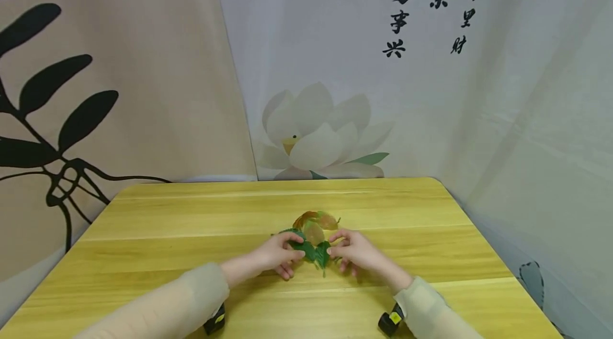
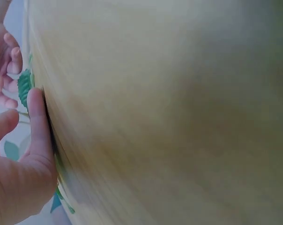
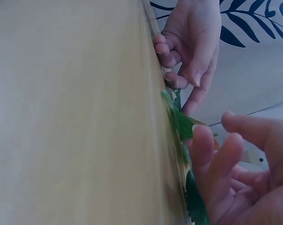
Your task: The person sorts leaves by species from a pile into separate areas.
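A small cluster of leaves lies at the middle of the table. Toward the far side are reddish-brown leaves (image 1: 328,222) and a yellow-brown leaf (image 1: 313,233); on the near side are dark green leaves (image 1: 306,249) with jagged edges. My left hand (image 1: 278,254) is at the cluster's left, its thumb and forefinger spread apart beside the green leaves. From the right, my right hand (image 1: 359,251) reaches in with loosely bent fingers. In the right wrist view its fingertips overlap a green leaf (image 3: 182,124); whether they touch it I cannot tell.
The wooden table (image 1: 143,232) has light yellow grain and rounded far corners. Behind it hangs a cloth backdrop (image 1: 335,35) with a printed lotus, dark leaves and writing. Black wrist devices (image 1: 390,322) with yellow labels sit below the sleeves.
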`<state>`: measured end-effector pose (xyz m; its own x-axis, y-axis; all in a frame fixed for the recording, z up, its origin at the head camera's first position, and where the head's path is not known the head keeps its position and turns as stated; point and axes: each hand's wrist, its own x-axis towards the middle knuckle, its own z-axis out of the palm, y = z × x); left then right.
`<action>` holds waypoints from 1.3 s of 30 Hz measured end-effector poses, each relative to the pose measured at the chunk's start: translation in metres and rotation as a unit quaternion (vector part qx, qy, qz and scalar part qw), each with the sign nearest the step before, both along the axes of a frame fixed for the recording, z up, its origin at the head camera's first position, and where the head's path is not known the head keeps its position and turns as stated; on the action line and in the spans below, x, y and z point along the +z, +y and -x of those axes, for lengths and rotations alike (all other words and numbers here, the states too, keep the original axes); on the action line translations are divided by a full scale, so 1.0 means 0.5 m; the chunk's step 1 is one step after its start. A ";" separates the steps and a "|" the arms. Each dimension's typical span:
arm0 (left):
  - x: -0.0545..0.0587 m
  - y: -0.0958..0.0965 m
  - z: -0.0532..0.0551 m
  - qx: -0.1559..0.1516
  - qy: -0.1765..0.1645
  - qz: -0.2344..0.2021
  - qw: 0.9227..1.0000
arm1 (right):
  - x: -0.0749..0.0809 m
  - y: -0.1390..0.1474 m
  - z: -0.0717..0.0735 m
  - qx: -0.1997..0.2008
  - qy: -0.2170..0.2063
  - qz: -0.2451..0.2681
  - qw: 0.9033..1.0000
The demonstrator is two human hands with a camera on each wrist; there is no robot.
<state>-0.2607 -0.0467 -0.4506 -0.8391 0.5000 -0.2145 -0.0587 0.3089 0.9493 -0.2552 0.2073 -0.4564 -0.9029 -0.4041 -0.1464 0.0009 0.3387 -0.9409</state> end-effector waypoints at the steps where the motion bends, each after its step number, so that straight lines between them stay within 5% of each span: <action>1: 0.000 0.002 0.001 0.000 0.003 0.003 1.000 | 0.001 -0.002 0.001 -0.003 -0.003 0.000 1.000; 21: -0.009 0.019 0.007 0.016 0.029 0.022 0.999 | -0.018 -0.007 0.008 -0.004 -0.015 0.025 1.000; 39: -0.014 0.030 0.018 0.035 0.027 -0.011 0.999 | -0.022 -0.001 0.015 -0.018 -0.012 0.015 1.000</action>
